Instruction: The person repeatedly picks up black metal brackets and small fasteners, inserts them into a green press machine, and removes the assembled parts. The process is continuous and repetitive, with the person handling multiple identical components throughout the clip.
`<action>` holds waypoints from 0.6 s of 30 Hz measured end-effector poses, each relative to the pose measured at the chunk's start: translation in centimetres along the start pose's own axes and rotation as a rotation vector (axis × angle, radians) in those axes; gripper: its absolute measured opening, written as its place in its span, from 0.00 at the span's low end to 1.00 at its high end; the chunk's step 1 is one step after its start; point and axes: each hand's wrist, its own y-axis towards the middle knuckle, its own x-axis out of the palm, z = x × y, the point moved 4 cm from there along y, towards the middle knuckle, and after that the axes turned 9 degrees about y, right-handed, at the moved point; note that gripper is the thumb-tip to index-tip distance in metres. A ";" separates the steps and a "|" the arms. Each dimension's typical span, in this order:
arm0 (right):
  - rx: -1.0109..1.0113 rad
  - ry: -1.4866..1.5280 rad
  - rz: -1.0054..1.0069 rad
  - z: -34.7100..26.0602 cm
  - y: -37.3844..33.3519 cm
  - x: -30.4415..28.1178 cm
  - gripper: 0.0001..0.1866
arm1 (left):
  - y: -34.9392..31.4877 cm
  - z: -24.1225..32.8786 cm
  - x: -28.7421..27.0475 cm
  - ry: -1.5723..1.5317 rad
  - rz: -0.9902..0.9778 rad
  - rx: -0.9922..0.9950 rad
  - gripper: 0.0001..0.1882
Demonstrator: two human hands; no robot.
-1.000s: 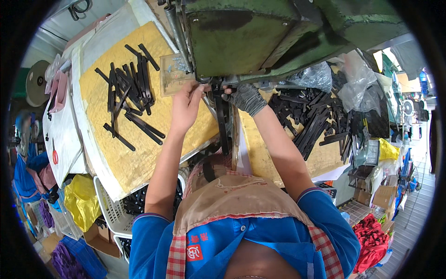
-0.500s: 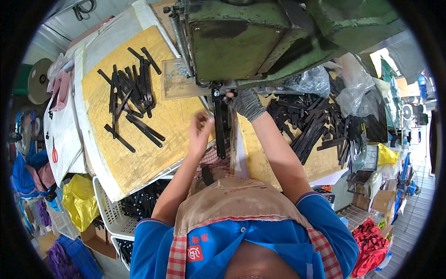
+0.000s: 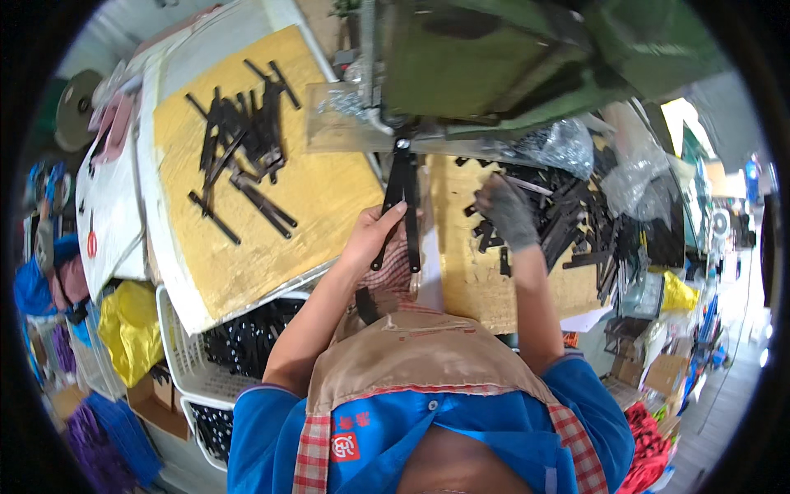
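Two long black flat bars [image 3: 413, 222] hang from a shiny rivet at the green machine's [image 3: 494, 74] lower edge, spread in a narrow V. My bare left hand [image 3: 372, 237] pinches the left bar, thumb on top. Over at the right, my right hand [image 3: 508, 216], in a grey knit glove, is above the near-left side of a heap of black bars [image 3: 568, 214]. Motion smears its fingers, so whether they hold a bar cannot be made out.
More black bars [image 3: 247, 132] lie loose on the yellow board [image 3: 321, 222] at left. A clear tray of small metal pieces [image 3: 341, 107] sits beside the machine. Plastic bags [image 3: 555, 148] lie behind the right heap. White baskets [image 3: 185, 346] of black parts stand below left.
My right hand has left the machine and moved right to the heap. My left hand, empty before, now grips a bar. Two bars now show spread apart under the machine; the view has shifted slightly.
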 end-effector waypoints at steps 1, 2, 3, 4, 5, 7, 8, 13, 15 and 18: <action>0.060 -0.234 0.136 -2.3 -2.2 -3.1 0.14 | -1.2 0.1 -0.5 0.069 0.132 0.081 0.18; -0.112 -0.480 0.485 -3.6 -5.1 -1.9 0.12 | -3.4 -1.1 -2.1 0.156 0.353 0.155 0.17; -0.287 -0.857 0.629 -5.9 -7.5 -8.1 0.18 | -5.7 -1.9 -3.1 0.071 0.557 0.293 0.17; -0.432 -1.000 0.751 -7.2 -9.6 -10.0 0.27 | -8.2 -3.3 -4.3 -0.011 0.779 0.441 0.18; -0.305 -1.365 0.807 -8.4 -11.6 -11.2 0.32 | -10.0 -5.7 -5.8 0.150 0.819 0.493 0.19; -0.186 -1.693 1.008 -8.9 -14.4 -12.9 0.39 | -12.2 -7.9 -9.9 0.655 0.745 0.438 0.21; -0.205 -1.645 1.165 -8.6 -14.8 -13.9 0.40 | -11.9 -7.5 -12.2 0.852 0.815 0.344 0.21; -0.336 -1.273 0.933 -10.3 -14.4 -19.8 0.22 | -4.5 -0.7 -27.5 1.401 1.255 0.043 0.28; -0.243 -1.281 0.997 -10.5 -14.8 -21.7 0.19 | -1.6 1.3 -30.8 1.454 1.245 -0.222 0.31; -0.384 -1.254 0.929 -9.9 -15.8 -19.7 0.15 | 0.2 -0.2 -34.6 1.415 1.104 -0.351 0.30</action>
